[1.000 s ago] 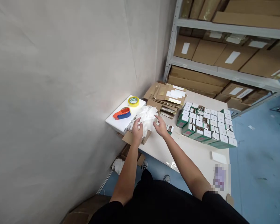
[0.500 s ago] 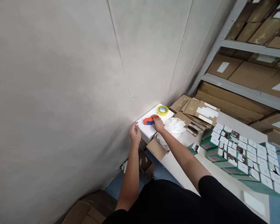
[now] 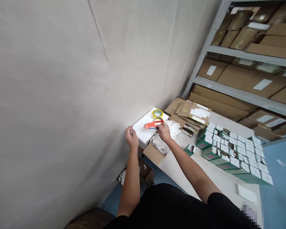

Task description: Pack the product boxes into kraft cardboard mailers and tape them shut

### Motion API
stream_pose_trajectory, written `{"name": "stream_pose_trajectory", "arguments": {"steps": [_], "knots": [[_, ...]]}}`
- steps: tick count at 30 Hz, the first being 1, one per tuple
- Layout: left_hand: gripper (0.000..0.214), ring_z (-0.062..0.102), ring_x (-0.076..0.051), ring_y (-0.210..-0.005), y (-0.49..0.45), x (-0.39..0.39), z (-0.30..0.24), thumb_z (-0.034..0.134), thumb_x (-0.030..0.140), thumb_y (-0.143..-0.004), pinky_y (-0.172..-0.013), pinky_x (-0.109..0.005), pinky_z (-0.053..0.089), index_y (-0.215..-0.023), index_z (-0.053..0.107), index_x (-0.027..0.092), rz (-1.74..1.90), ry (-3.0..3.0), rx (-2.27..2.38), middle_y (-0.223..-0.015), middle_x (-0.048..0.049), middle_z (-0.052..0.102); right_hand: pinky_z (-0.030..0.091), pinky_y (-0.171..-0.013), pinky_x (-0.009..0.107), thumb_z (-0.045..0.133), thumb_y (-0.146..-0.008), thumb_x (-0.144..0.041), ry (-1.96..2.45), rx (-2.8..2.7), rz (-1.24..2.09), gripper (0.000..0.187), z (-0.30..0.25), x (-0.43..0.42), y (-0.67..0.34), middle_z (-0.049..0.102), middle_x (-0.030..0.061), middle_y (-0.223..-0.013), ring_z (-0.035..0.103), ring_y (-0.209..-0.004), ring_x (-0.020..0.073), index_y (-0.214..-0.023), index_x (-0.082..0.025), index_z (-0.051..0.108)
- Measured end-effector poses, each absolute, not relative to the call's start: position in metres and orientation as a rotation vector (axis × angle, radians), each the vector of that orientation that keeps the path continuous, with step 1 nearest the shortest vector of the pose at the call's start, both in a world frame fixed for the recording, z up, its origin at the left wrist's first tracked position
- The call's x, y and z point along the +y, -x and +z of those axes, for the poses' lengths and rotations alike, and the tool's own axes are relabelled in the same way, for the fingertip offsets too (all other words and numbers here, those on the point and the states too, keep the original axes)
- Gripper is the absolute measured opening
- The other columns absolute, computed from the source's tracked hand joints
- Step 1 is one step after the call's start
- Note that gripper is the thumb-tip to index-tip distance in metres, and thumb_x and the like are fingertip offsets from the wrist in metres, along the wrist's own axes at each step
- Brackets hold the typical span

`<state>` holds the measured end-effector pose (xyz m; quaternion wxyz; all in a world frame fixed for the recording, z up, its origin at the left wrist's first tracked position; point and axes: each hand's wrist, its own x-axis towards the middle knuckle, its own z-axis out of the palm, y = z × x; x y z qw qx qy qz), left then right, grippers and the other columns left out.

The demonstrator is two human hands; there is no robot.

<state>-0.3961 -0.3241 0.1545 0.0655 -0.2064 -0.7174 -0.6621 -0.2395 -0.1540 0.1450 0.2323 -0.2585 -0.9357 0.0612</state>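
Note:
My right hand (image 3: pixel 164 131) grips the handle of an orange and blue tape dispenser (image 3: pixel 149 125) with a roll of tape in it. The dispenser is over a white box or stack (image 3: pixel 140 135) at the wall end of the table. Behind it on the white surface lies a yellow tape roll (image 3: pixel 157 110). Beside the near left corner of the white box is my left hand (image 3: pixel 131 137), its fingers loosely curled and apart, holding nothing that I can see. Crumpled white paper (image 3: pixel 159 144) fills an open carton (image 3: pixel 153 154) just below my right hand.
Flattened cardboard (image 3: pixel 188 109) lies farther back on the white table (image 3: pixel 190 173). Rows of green and white boxes (image 3: pixel 238 156) stand to the right, with one small green box (image 3: pixel 189 149) apart. A grey wall (image 3: pixel 73 95) borders the left; shelving (image 3: pixel 243 90) holds cartons.
My right hand has tilted the tape dispenser, and less of its blue part shows. My left hand stays by the box's corner. The whole view has shifted, with scene contents farther left.

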Motion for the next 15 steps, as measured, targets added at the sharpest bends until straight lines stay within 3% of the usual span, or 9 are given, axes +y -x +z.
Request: {"name": "stream_pose_trajectory", "arguments": {"steps": [9, 15], "knots": [[0.027, 0.066, -0.020, -0.110, 0.244, -0.221, 0.174, 0.053, 0.024, -0.097, -0.083, -0.028, 0.056, -0.120, 0.067, 0.021, -2.182, 1.222, -2.189, -0.134, -0.0133, 0.062, 0.037, -0.089, 0.039, 0.054, -0.103, -0.028, 1.266, -2.287, 0.179, 0.022, 0.127, -0.150, 0.008, 0.074, 0.0118, -0.106, 0.054, -0.115, 0.0315, -0.115, -0.021, 0.071], [0.026, 0.066, -0.020, -0.110, 0.106, -0.177, 0.162, 0.054, 0.025, -0.096, -0.083, -0.028, 0.057, -0.117, 0.069, 0.021, -2.216, 1.624, -2.198, -0.135, -0.0124, 0.062, 0.039, -0.090, 0.039, 0.057, -0.100, -0.023, 1.716, -2.065, 0.227, 0.020, 0.084, -0.181, -0.146, 0.074, 0.0127, -0.107, 0.054, -0.114, 0.0313, -0.114, -0.020, 0.071]]}}
